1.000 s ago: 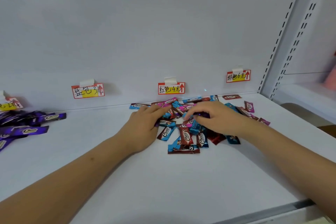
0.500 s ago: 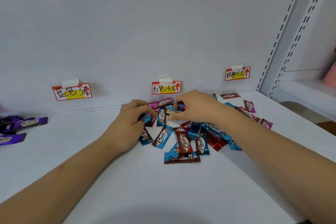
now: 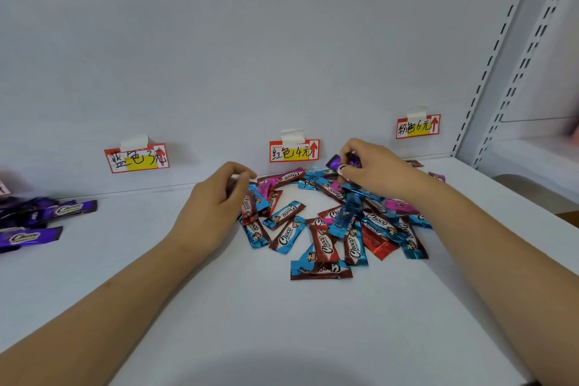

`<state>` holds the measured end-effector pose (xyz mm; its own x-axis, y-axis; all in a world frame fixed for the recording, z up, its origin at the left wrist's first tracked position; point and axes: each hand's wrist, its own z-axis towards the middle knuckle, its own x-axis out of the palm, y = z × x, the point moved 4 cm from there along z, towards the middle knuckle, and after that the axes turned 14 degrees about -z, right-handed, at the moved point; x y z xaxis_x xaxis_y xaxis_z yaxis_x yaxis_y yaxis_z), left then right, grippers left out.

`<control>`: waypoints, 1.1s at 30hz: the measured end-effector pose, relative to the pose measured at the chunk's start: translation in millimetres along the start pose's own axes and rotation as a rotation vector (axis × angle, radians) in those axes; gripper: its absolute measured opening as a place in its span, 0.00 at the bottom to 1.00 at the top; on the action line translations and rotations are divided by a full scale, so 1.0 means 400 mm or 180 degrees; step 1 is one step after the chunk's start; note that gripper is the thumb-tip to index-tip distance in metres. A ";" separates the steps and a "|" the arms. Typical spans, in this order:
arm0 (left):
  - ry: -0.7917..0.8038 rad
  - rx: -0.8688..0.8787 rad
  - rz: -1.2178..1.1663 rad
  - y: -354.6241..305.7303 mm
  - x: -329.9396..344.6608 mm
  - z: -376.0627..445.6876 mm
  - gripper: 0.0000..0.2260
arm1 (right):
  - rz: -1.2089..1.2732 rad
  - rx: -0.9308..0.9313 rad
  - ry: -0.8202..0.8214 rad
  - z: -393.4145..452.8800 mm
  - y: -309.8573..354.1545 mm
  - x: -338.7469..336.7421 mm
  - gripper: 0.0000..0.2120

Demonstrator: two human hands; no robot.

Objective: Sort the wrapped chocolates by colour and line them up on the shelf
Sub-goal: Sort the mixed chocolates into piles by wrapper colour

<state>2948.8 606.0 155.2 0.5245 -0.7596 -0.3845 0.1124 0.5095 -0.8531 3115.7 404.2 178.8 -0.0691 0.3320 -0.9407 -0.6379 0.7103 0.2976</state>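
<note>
A mixed pile of wrapped chocolates [image 3: 332, 222] in blue, red, brown and pink lies on the white shelf [image 3: 282, 323] below the middle price label. My right hand [image 3: 372, 172] is raised over the back of the pile and pinches purple chocolates [image 3: 336, 162] between curled fingers. My left hand [image 3: 216, 200] rests at the pile's left edge with its fingers curled against the wrappers; what it holds is hidden. Several purple chocolates [image 3: 40, 219] lie grouped at the far left.
Three red and yellow handwritten price labels are taped to the back wall: left label [image 3: 137, 157], middle label [image 3: 294, 150], right label [image 3: 417, 126]. A slotted upright [image 3: 501, 50] bounds the shelf on the right, with another shelf bay beyond it.
My right hand has lifted off the pile and moved right, now holding purple chocolates up. My left hand stays at the pile's left edge. The view has shifted slightly.
</note>
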 end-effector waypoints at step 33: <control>-0.0479 -0.1607 0.2457 0.091 -0.415 -0.437 0.37 | -0.0938 -0.1657 0.0717 -0.122 0.623 0.291 0.22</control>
<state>2718.2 680.1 126.5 0.4088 -0.2057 -0.8891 -0.6744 0.5883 -0.4462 2911.4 589.6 135.4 0.0427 -0.0103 -0.9990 -0.9400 0.3385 -0.0436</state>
